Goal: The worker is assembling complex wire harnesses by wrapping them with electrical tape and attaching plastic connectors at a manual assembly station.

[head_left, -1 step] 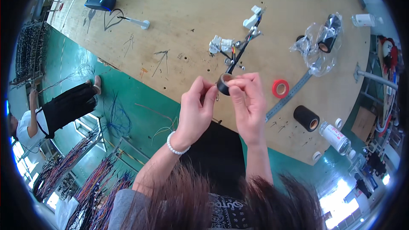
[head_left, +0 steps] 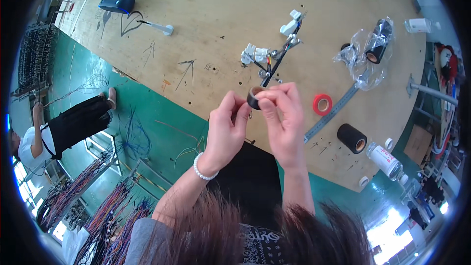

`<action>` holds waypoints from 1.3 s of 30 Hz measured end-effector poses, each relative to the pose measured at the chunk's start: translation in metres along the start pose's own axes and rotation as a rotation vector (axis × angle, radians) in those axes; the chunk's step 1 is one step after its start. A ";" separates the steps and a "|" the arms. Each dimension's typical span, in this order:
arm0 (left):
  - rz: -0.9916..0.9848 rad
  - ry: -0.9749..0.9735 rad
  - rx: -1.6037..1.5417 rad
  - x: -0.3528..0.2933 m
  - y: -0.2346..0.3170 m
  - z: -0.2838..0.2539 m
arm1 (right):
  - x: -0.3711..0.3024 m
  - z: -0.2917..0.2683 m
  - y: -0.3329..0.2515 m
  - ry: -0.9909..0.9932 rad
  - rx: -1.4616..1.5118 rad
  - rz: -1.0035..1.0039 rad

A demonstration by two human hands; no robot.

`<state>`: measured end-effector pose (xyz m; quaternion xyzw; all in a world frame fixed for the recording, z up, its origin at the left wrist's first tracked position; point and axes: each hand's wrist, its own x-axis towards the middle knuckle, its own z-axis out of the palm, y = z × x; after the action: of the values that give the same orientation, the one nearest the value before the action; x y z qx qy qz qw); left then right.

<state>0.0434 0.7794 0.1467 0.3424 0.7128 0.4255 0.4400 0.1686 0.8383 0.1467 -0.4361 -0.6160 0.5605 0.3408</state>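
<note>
A small roll of black tape (head_left: 253, 100) is pinched between the thumb and fingers of my right hand (head_left: 283, 125). My left hand (head_left: 226, 125), with a beaded bracelet at the wrist, is closed in a pinch at the roll's left side. What lies between its fingertips is hidden. Just beyond the roll, a black-wrapped wire harness (head_left: 277, 64) runs away over the board on metal supports. White connectors (head_left: 255, 54) sit along it, and another white connector (head_left: 289, 28) is at its far end.
Right of my hands lie a red tape roll (head_left: 322, 104), a steel ruler (head_left: 333, 113), a large black roll (head_left: 352, 138) and a plastic bottle (head_left: 385, 161). Clear wrapping (head_left: 360, 49) lies farther back. A dark speaker-like device (head_left: 117, 3) stands far left; a person (head_left: 68, 122) is beyond the board.
The tape roll and my right hand have shifted slightly left, and the roll has turned a little. My left hand stays pinched beside it.
</note>
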 end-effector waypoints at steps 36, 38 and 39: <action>0.082 -0.032 0.040 -0.012 -0.012 0.000 | 0.007 0.015 -0.009 0.144 0.276 0.398; 0.032 -0.045 0.029 -0.014 -0.009 0.001 | 0.007 0.025 0.009 0.312 0.570 0.681; -0.007 -0.056 0.016 -0.015 -0.009 0.001 | 0.012 0.031 0.017 0.312 0.572 0.692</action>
<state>0.0491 0.7632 0.1429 0.3549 0.7049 0.4085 0.4586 0.1389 0.8370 0.1250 -0.5836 -0.1969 0.7160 0.3288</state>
